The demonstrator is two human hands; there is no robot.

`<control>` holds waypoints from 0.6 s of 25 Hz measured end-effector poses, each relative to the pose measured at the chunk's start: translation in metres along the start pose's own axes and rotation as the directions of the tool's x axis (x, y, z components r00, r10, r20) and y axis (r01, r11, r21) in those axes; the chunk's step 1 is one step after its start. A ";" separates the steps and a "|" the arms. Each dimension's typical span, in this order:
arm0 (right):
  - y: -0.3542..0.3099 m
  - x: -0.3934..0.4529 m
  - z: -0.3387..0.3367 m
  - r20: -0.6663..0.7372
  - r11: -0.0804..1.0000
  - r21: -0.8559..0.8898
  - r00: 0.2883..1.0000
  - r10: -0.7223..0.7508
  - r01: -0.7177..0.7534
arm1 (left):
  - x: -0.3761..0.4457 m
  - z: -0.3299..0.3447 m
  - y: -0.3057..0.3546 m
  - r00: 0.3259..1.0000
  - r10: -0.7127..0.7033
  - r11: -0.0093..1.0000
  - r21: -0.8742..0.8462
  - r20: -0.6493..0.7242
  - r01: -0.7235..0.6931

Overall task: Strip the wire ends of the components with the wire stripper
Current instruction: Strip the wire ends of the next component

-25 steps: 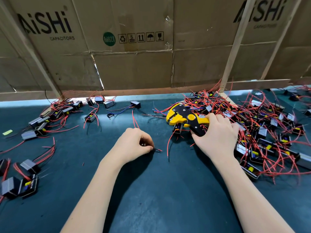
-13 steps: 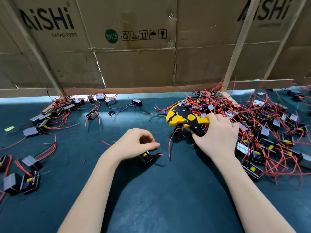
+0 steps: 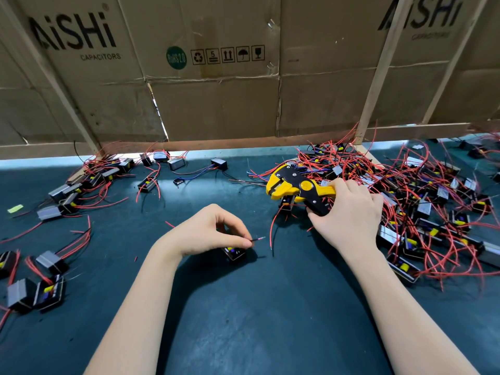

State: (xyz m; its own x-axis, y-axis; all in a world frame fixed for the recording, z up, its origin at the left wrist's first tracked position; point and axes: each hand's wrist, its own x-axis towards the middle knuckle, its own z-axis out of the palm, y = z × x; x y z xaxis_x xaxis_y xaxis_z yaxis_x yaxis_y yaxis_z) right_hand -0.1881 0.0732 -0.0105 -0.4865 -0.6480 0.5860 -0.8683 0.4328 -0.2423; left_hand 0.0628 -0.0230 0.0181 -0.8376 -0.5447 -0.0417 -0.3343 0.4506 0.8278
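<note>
At 9 o'clock of the green mat point(image 3: 257, 320) lies the pile of small black parts point(image 3: 67, 190) w/ red wires, some in a row near the edge and a few more at 8 o'clock.

Near the centre, your left hand point(image 3: 205, 234) has fingers curled: thumb and forefinger pinch a thin wire point(image 3: 257, 239) whose tip points to 3 o'clock. The small black part point(image 3: 234, 253) this wire belongs to sits on the mat just under your fingertips; whether the tip is bare already, I cannot tell, it is too small.

At 2 o'clock your right hand point(image 3: 349, 212) grips the handles of the yellow-black wire stripper point(image 3: 297, 188), fingers wrapped around them. Its head points to 9 o'clock, above the mat and well apart from the wire. Behind it, at 3 o'clock, is the big tangled heap point(image 3: 422, 201) of parts.

I judge you are between strips: wire presented, tool not yet on it. Next move, prob.: bring stripper and wire tip together, seat only the end in the mouth, keep the pinch firm so the wire does not slide, then squeeze.
</note>
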 end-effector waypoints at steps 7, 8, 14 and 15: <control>0.000 -0.001 0.001 0.008 1.000 -0.020 1.000 -0.014 0.014 | 0.007 0.009 -0.001 0.979 0.034 0.994 0.106 -0.201 -0.013; 0.000 -0.001 0.001 0.008 1.000 -0.023 1.000 -0.016 0.016 | 0.009 0.012 0.000 0.967 0.051 0.993 0.113 -0.249 -0.023; -0.003 -0.002 0.002 -0.011 0.997 -0.041 0.997 -0.070 0.070 | 0.019 0.027 0.006 0.886 0.135 0.990 0.088 -0.444 -0.107; -0.004 -0.003 0.002 -0.015 0.996 -0.037 0.996 -0.084 0.084 | 0.020 0.029 0.007 0.876 0.127 0.992 0.077 -0.465 -0.103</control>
State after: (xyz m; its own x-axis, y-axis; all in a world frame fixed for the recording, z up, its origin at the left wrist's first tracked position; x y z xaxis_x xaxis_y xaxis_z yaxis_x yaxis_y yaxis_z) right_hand -0.1838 0.0723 -0.0126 -0.4101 -0.6729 0.6156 -0.9018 0.4001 -0.1634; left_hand 0.0314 -0.0106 0.0068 -0.5759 -0.7485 0.3288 -0.2784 0.5578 0.7819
